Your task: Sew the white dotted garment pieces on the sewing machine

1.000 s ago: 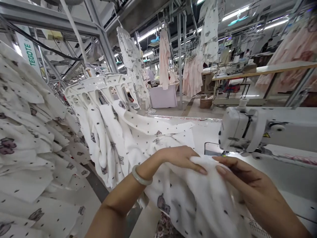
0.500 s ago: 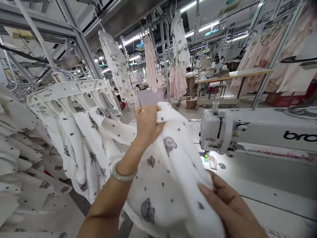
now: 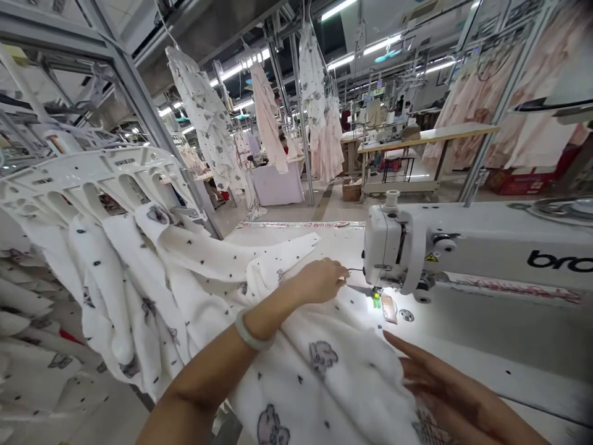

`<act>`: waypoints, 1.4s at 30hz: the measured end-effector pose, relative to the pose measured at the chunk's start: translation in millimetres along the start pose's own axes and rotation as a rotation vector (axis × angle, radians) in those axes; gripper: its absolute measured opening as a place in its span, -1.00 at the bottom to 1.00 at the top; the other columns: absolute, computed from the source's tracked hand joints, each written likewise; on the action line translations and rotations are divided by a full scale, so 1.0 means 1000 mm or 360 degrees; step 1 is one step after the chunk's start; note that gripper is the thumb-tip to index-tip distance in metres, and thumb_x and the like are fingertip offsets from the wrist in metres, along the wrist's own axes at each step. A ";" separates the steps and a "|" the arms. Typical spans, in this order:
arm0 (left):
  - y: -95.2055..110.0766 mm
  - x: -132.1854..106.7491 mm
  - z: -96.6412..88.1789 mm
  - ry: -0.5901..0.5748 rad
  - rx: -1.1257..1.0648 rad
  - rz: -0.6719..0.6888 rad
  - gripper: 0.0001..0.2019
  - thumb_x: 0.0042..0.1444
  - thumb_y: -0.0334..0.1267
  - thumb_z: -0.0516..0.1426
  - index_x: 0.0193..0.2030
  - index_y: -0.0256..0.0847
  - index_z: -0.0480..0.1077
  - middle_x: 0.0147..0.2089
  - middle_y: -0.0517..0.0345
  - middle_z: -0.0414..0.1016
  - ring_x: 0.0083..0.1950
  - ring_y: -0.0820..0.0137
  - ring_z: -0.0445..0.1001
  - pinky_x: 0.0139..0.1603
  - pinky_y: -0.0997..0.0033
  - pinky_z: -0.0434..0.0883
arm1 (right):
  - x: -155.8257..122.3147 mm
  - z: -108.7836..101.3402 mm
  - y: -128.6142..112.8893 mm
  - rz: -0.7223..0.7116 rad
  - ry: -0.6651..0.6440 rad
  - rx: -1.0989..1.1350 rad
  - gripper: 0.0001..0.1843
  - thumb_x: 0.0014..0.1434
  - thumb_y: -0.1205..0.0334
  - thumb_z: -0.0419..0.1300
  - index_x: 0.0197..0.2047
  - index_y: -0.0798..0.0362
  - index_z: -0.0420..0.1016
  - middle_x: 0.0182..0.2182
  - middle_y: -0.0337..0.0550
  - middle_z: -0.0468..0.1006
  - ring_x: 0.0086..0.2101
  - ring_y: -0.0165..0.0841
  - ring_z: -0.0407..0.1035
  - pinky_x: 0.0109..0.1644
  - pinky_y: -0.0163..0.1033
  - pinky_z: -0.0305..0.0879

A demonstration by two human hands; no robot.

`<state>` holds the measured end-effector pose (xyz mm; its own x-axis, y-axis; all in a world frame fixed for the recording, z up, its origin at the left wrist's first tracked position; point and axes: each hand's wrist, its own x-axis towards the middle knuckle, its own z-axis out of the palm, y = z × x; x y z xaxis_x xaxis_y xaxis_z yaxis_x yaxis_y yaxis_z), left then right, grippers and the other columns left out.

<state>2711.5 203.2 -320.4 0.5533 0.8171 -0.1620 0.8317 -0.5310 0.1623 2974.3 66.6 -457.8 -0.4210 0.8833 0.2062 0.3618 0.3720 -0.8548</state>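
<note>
A white printed fabric piece (image 3: 319, 352) with grey animal figures and small dark marks lies on the sewing machine bed, its far edge beside the presser foot (image 3: 376, 300). My left hand (image 3: 319, 281), wearing a bangle, is closed on the fabric's far edge, left of the needle area; its fingertips are partly hidden. Along the fabric's right side, my right hand (image 3: 445, 377) has its fingers stretched out, touching or close to the cloth. The white sewing machine (image 3: 486, 241) stands to the right, its lamp lighting the needle area.
At left, a white multi-slot hanger (image 3: 92, 170) holds several matching fabric pieces (image 3: 120, 278), one trailing onto the table. More printed cloth (image 3: 32, 358) hangs below left. Metal posts (image 3: 134, 93) rise behind. Pink garments (image 3: 266, 117) hang farther back, beyond the table.
The fabric has come down from in front of me onto the machine bed. My left hand moved down and right towards the needle; my right hand's fingers have straightened.
</note>
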 end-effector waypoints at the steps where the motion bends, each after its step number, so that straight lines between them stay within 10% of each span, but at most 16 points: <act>1: 0.001 0.010 0.005 -0.0024 -0.0042 0.0036 -0.68 0.43 -0.27 0.04 0.24 -0.16 0.42 0.28 -0.01 0.49 0.31 0.20 0.41 0.28 0.28 0.36 | 0.012 -0.007 -0.003 0.0011 -0.0049 -0.0022 -0.44 0.50 -0.04 0.01 0.51 -0.25 0.19 0.25 -0.04 0.54 0.18 -0.11 0.48 0.14 -0.08 0.53; 10: -0.023 0.034 0.035 0.0016 -0.0377 0.0073 -0.82 0.24 -0.17 0.26 -0.25 -0.23 0.44 -0.06 0.02 0.50 0.03 0.23 0.47 0.04 0.32 0.39 | 0.089 -0.018 -0.005 -0.1158 0.0002 -0.1196 -0.50 0.30 0.58 -0.04 0.20 0.14 0.46 -0.37 -0.13 0.55 -0.41 -0.24 0.45 -0.41 -0.18 0.45; 17: -0.022 0.031 0.017 -0.0213 -0.0948 0.0253 -0.68 0.33 0.05 0.14 -0.24 -0.19 0.37 -0.27 0.21 0.44 -0.25 0.38 0.43 -0.26 0.42 0.34 | 0.065 -0.036 -0.009 -0.1518 0.0100 -0.1320 -0.55 0.36 0.55 -0.03 0.19 0.11 0.49 0.03 -0.01 0.67 -0.02 -0.26 0.56 0.05 -0.17 0.55; 26: 0.003 0.051 0.043 -0.0129 -0.0729 0.0084 -0.85 0.22 -0.17 0.22 -0.29 -0.20 0.50 -0.17 0.17 0.60 -0.07 0.29 0.52 -0.10 0.42 0.36 | 0.079 -0.029 0.006 -0.1093 0.0072 -0.1100 -0.72 0.42 0.33 0.07 0.12 0.12 0.47 -0.05 0.05 0.67 -0.09 -0.16 0.60 -0.09 -0.12 0.64; 33: 0.007 0.022 0.051 -0.0133 -0.0838 -0.0020 -0.76 0.15 -0.10 0.33 -0.12 -0.16 0.58 -0.12 0.15 0.66 -0.04 0.24 0.57 -0.04 0.38 0.41 | 0.069 -0.024 -0.017 -0.1236 -0.0029 -0.1145 -0.62 0.35 0.55 -0.06 -0.16 0.02 0.53 -0.24 -0.10 0.69 -0.22 -0.22 0.59 -0.14 -0.16 0.58; 42: 0.018 0.017 0.060 -0.0067 -0.0634 -0.0165 -0.64 0.27 -0.02 0.21 0.10 -0.14 0.57 -0.01 0.04 0.67 0.03 0.12 0.60 0.09 0.22 0.45 | 0.077 -0.029 -0.011 -0.1381 0.0164 -0.1299 -0.66 0.48 0.45 -0.05 0.02 0.16 0.56 -0.11 -0.01 0.72 -0.12 -0.25 0.62 0.05 -0.16 0.56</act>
<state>2738.4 194.5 -378.6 0.4760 0.8473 -0.2356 0.8044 -0.3113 0.5060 2961.8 138.9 -419.2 -0.7307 0.2528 0.6341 0.4268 0.8941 0.1354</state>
